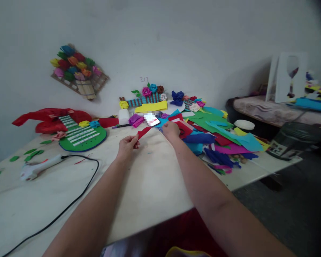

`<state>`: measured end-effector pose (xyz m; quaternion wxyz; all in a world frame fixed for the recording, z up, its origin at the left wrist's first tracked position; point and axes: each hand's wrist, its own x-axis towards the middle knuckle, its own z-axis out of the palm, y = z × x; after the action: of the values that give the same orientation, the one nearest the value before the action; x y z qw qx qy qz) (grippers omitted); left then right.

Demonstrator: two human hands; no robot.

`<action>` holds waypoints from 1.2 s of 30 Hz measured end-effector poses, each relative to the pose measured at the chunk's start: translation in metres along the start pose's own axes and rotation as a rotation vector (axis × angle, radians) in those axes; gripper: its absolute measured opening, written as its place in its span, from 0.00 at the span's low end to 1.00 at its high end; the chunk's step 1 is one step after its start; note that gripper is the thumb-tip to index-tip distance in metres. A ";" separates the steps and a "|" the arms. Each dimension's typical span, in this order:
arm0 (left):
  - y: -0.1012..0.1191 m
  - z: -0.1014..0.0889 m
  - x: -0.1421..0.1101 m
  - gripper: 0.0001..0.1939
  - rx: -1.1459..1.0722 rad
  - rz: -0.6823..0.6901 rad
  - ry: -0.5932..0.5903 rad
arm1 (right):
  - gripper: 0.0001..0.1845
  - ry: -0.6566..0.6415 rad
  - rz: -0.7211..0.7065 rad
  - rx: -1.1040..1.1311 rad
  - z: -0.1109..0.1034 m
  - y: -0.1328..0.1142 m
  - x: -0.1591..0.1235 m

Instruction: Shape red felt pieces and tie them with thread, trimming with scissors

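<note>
Red paper, by its look, makes the strip [142,133] pinched in the grip of the left hand [128,144] over the desk [149,185] in the head view. The right hand [171,129] curls beside the coloured sheets [211,123]; whether its grip holds anything, I cannot tell. The flowers [146,91] at the back look finished; the strip appears unshaped as yet.

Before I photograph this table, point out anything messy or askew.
The coloured sheets right of the right hand lie in an untidy, overlapping heap. On the wall, the flower decoration hangs tilted, perhaps by design.
</note>
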<state>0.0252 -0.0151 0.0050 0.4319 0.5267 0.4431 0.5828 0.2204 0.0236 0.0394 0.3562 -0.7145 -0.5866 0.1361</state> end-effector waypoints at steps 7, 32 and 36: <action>-0.002 0.000 0.000 0.19 0.006 -0.029 0.072 | 0.18 0.024 0.119 -0.466 -0.014 0.023 0.005; -0.009 -0.003 0.004 0.19 -0.079 -0.039 0.114 | 0.18 0.099 0.211 -0.149 -0.019 0.023 0.009; -0.009 -0.003 0.002 0.19 -0.070 -0.045 0.107 | 0.25 0.014 0.218 -0.046 -0.018 0.027 0.015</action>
<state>0.0228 -0.0109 -0.0029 0.4388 0.4693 0.4566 0.6154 0.2560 0.0300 0.0372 0.3268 -0.7830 -0.5059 0.1555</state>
